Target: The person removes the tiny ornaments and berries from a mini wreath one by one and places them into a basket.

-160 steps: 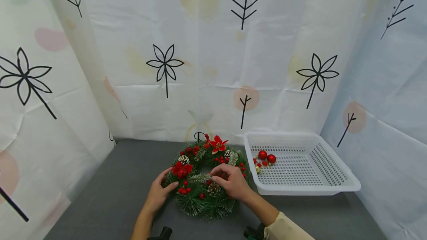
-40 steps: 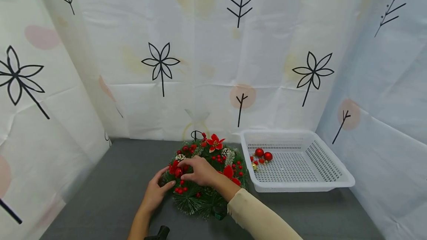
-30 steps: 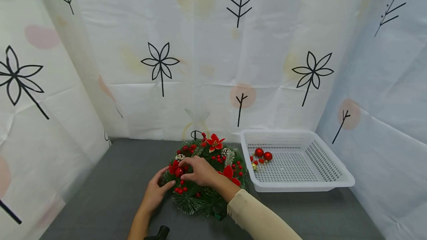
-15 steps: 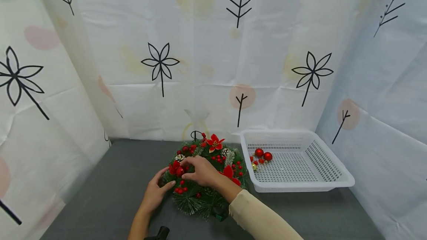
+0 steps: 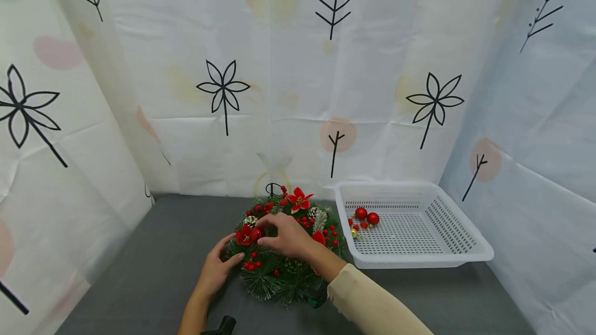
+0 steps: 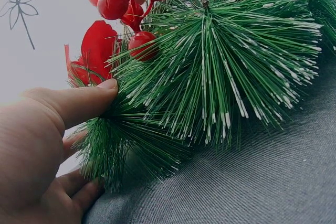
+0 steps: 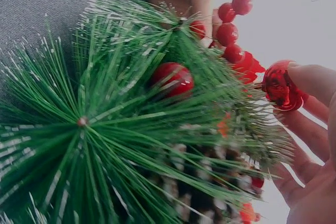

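- One round wreath of green, white-tipped artificial pine needles (image 5: pixel 279 286), lying on the dark grey tabletop (image 5: pixel 186 226). Risk: sliding or twisting if the ball is pushed or pulled hard.
- One shiny red ball (image 7: pixel 279 82), at the wreath's left part, close beside a red cloth-like poinsettia (image 5: pixel 244 235). Its fastening cannot be made out; if loose, it could drop among the needles or roll off.
- One right hand (image 5: pixel 289 238), pinching the ball between thumb and fingers. Risk: smooth, rounded surface slipping out under uneven pressure.
- One left hand (image 5: pixel 222 262), holding the wreath's left edge, thumb on the near side. Risk: too light a hold lets the ring turn; too firm a one bends the needles.
- One cluster of glossy red berries (image 5: pixel 251 263), near the left thumb. Risk: snagging as either hand shifts.
- One white perforated plastic basket (image 5: pixel 423 262), right of the wreath, containing red balls (image 5: pixel 373 218). Risk: a nudge if the right forearm swings wide.
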